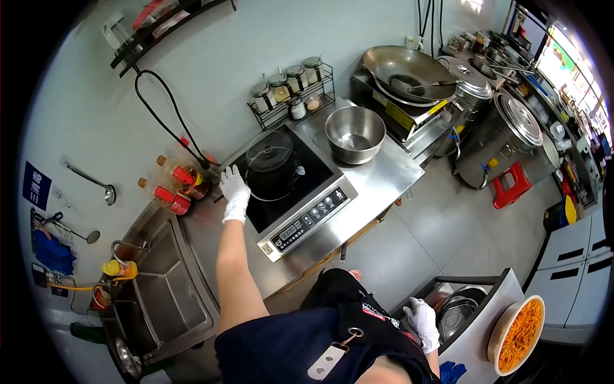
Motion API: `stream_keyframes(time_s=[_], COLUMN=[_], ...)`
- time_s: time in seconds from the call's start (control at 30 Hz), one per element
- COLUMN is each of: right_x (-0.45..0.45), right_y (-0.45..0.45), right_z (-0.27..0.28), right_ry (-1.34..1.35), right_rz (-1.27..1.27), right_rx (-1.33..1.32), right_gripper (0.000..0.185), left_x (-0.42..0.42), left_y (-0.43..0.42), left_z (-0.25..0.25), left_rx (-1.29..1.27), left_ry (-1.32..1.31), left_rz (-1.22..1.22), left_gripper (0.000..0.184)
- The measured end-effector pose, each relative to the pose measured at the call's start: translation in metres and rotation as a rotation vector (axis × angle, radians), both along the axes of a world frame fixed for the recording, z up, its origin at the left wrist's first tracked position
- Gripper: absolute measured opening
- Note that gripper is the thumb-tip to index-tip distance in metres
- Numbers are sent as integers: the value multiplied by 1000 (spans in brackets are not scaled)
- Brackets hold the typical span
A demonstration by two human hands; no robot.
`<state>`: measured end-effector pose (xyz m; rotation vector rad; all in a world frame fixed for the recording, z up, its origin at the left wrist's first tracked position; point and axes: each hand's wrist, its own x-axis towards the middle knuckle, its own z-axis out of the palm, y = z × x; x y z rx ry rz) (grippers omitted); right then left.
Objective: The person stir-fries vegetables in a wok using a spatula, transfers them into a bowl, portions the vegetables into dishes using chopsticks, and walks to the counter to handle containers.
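Observation:
My left hand [235,192], in a white glove, is at the left side of the induction cooker [304,221], its fingers curled over what looks like the dark handle of a black frying pan [272,185]. The pan blends into the black cooktop, and only part of its rim shows. A clear glass lid [269,152] lies toward the back of it. My right hand [422,323], also gloved, hangs low by my side with loosely spread fingers and nothing visible in it. It is nearest to several metal bowls [459,313] in an open shelf or drawer.
A steel bowl [355,134] stands right of the cooker, before a spice rack [292,96]. Farther right is a large wok [409,70] with a ladle. Left are sauce bottles [173,185] and a sink [169,281]. A red stool [511,184] and a bowl of orange shreds [519,336] are right.

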<state>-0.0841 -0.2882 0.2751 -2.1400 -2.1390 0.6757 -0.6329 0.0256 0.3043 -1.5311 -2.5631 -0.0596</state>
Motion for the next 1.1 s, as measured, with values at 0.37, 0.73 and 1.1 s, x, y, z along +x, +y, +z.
stream_keyframes(time_s=[0.37, 0.73, 1.1], right_x=[-63, -107, -11], right_y=[119, 134, 282], right_z=[4, -22, 163], right_ry=[-111, 65, 82], right_rz=[293, 531, 292], right_rx=[47, 122, 461], right_gripper=[32, 34, 31], left_x=[-73, -81, -197], left_y=[-6, -52, -140], left_z=[-22, 13, 95], left_rx=[-96, -329, -326], left_ry=[-53, -269, -731], left_rz=[-358, -230, -283], left_gripper=[40, 33, 18])
